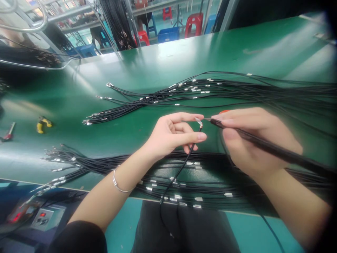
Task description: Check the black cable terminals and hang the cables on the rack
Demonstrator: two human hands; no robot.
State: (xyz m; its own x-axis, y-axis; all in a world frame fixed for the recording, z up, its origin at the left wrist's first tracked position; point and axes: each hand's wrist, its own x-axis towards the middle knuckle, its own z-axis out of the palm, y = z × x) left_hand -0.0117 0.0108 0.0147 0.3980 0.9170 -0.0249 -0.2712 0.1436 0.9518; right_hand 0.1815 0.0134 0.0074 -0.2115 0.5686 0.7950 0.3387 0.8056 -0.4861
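Observation:
My left hand is raised over the middle of the green table, its thumb and fingers closed around a thin black cable. At the cable's upper end a bent silver metal terminal rests by my index fingertip. The cable hangs down past the table's front edge. Facing it, my right hand pinches a long black rod-like thing with a thin metal tip pointing at the terminal, slightly apart from it. An orange-red bit shows above the right fingers; whether it belongs to the rod I cannot tell.
Two bundles of black cables with silver ends, a far one and a near one, lie on the green table. Yellow-handled pliers and a red-handled tool lie left. A switch box sits below the edge.

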